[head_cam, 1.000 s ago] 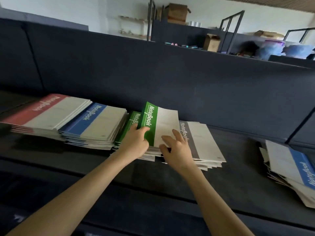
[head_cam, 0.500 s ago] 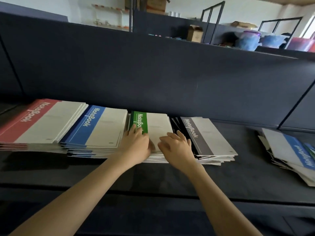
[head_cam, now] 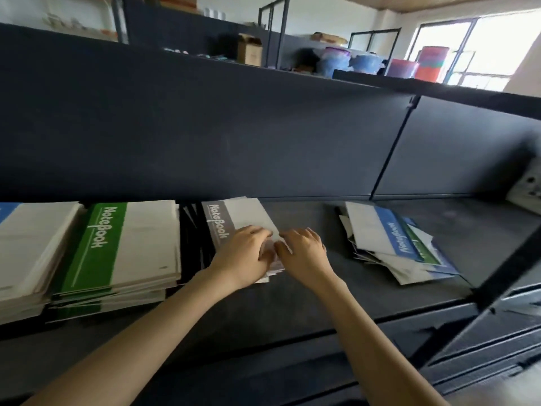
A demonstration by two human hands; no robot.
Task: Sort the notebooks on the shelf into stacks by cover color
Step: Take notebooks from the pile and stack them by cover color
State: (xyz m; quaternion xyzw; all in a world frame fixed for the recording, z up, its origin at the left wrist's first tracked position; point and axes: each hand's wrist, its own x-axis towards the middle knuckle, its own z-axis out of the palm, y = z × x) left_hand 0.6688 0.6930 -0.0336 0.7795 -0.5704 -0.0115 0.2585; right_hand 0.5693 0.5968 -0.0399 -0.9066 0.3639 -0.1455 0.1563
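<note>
Both hands are working at the near right corner of the grey notebook stack (head_cam: 234,219), which is lying on the dark shelf (head_cam: 307,300) just right of the green notebook stack (head_cam: 117,244). The left hand (head_cam: 244,257) is resting on the top cover, fingers loosely bent, pinching nothing. The right hand (head_cam: 306,254) is touching the stack's right edge with curled fingers; whether it is gripping cannot be told. A loose mixed pile of notebooks (head_cam: 389,238) is lying well apart to the right.
</note>
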